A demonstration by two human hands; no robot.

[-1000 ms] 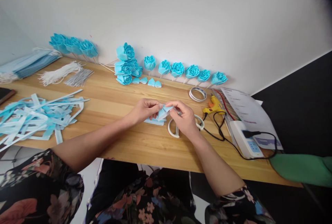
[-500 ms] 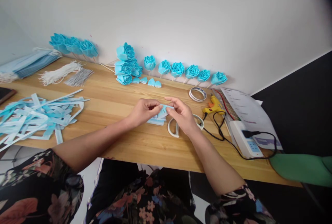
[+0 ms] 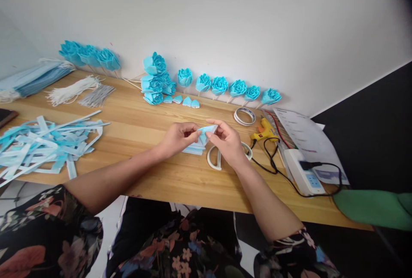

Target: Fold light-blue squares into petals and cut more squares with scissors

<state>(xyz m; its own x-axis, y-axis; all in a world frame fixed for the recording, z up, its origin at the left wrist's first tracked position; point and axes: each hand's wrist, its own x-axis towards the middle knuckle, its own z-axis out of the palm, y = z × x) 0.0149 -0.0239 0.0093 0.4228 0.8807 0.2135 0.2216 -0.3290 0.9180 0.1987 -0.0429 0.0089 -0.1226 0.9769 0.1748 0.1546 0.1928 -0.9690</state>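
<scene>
while the person is leaning over the wooden tabletop (image 3: 154, 179), both hands are meeting just above its middle, pinching one small light-blue piece (image 3: 206, 133) between them. the left hand (image 3: 177, 137) is gripping the piece's left end with thumb and forefinger closed on it, and the right hand (image 3: 227, 142) is pinching the right end, its fingers (image 3: 215, 122) curling over the top edge. the piece is lying between the two hands, its long axis running roughly left to right, with a pointed corner tilting up toward the right hand; both hands are about equally near it. it is looking like a thin, soft, folded scrap, pale blue with a whiter face. directly beneath it a small stack of similar blue pieces (image 3: 193, 150) is resting on the tabletop, and a white tape roll (image 3: 214, 160) is lying just beside the right wrist. farther back, blue flowers (image 3: 219, 85) are lining the wall, and a yellow glue gun (image 3: 264, 130) is sitting well off to the right.
</scene>
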